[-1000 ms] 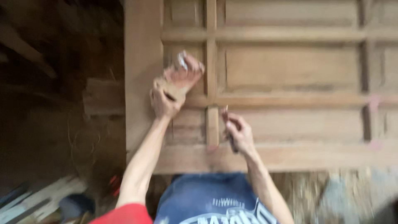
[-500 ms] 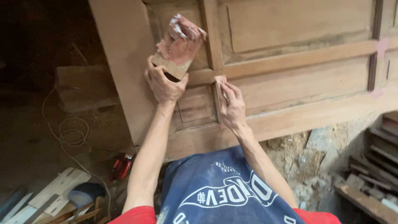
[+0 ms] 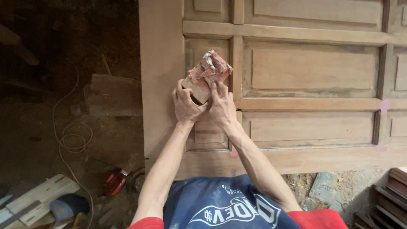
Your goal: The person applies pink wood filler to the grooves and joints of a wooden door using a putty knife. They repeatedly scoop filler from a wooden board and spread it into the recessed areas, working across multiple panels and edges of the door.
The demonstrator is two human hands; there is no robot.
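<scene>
Nearest the camera are the person's blue printed apron point(image 3: 220, 205) and red sleeves, with both bare forearms reaching up and away. The left hand point(image 3: 185, 105) is clenched around the lower end of a small wooden board point(image 3: 199, 87), which it holds tilted above the panelled wooden door point(image 3: 313, 70) lying flat. The board carries a lump of pinkish-red putty point(image 3: 210, 70) with a white smear on top. The right hand point(image 3: 220, 104) sits just beside the left, its fingers point(image 3: 213, 87) stretched up onto the putty and the board's edge; whether it grips anything cannot be told. Both hands cover the joint where the door's upright rail meets a cross rail, hiding that spot and part of the small panel below.

To the left, on the dirt floor, lie pale planks point(image 3: 40, 199), a red power tool point(image 3: 114, 181) and a looped white cable point(image 3: 72, 135). Farther off a dark wooden slab point(image 3: 112, 93) rests beside the door's edge. At the right, rubble point(image 3: 324, 186) and stacked boards point(image 3: 390, 199) sit below the door.
</scene>
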